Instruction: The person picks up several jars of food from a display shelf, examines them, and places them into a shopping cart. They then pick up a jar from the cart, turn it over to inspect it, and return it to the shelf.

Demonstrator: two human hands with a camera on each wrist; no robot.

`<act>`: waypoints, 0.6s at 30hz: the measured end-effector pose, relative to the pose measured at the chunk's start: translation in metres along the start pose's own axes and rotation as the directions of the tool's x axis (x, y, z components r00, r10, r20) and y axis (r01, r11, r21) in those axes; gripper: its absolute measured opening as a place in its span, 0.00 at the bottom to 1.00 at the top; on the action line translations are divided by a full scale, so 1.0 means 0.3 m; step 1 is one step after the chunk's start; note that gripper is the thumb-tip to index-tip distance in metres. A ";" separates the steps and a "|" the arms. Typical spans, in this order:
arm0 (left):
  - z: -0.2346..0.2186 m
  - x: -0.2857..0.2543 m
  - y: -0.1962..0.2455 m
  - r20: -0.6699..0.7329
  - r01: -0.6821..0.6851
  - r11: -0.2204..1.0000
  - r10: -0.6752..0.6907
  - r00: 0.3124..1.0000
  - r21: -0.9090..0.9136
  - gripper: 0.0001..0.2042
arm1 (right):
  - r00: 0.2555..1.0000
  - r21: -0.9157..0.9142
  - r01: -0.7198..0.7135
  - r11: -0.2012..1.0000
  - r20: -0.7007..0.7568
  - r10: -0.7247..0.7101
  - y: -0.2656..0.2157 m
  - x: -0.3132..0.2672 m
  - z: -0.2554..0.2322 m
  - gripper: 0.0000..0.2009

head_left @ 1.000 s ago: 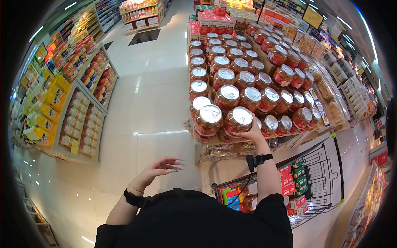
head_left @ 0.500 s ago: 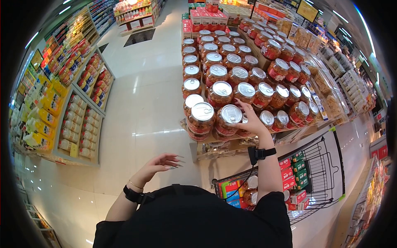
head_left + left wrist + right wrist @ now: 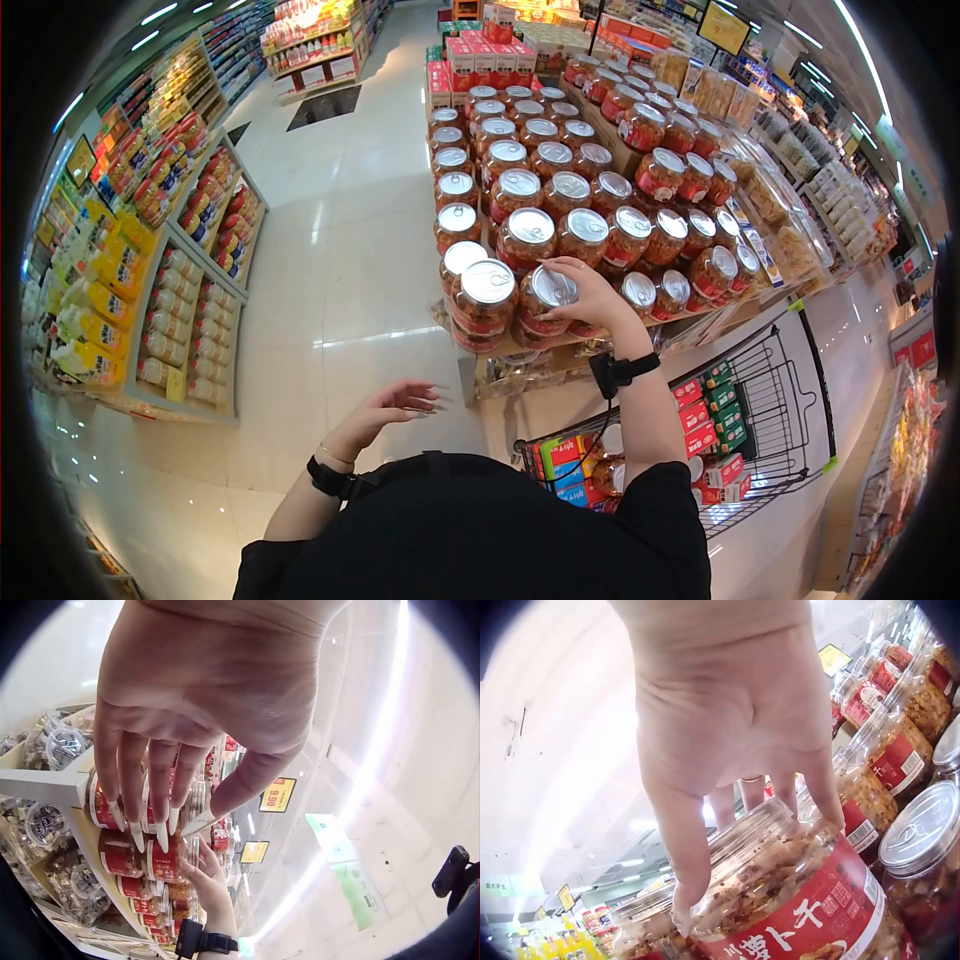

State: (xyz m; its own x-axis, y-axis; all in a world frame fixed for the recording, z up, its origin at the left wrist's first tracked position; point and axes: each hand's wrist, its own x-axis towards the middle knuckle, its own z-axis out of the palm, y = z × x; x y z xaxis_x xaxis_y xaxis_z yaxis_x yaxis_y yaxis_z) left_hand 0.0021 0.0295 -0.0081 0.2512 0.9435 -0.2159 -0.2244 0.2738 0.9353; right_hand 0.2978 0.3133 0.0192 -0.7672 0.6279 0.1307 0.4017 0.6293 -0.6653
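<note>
My right hand (image 3: pixel 597 297) reaches over the front edge of a jar display and grips a clear, red-labelled jar of preserved radish (image 3: pixel 795 911). Its thumb lies on one side of the jar near the top, and the other fingers reach round the far side, partly hidden. A second jar (image 3: pixel 486 300) with a silver pull-tab lid stands just left of it, on top of another jar. My left hand (image 3: pixel 380 412) hangs in the air in front of the display with long nails, fingers extended, holding nothing.
Rows of similar jars (image 3: pixel 527 235) fill the display behind. Below my right arm stands a shopping cart (image 3: pixel 790 400) with red and green boxes (image 3: pixel 715 410) and jars inside. Shelves of bottled drinks (image 3: pixel 95 330) line the left, across a tiled aisle (image 3: pixel 340 240).
My right hand loosened from the jar's right side, lifted with spread fingers, then came back round its top. The left hand stays nearly still. The view has shifted slightly.
</note>
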 end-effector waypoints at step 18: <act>-0.278 0.148 0.107 0.378 0.057 0.996 -0.078 0.922 0.066 0.26 | 0.735 0.216 -0.480 0.850 -0.430 0.524 -0.197 -0.590 0.180 0.39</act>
State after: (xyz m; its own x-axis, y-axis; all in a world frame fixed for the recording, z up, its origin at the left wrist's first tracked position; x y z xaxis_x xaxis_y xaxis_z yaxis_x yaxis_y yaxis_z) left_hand -0.0726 0.0957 -0.0110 0.6053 0.7785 -0.1659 -0.1467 0.3139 0.9381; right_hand 0.3828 0.1403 -0.0042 -0.1383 0.9883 0.0639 0.6018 0.1351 -0.7872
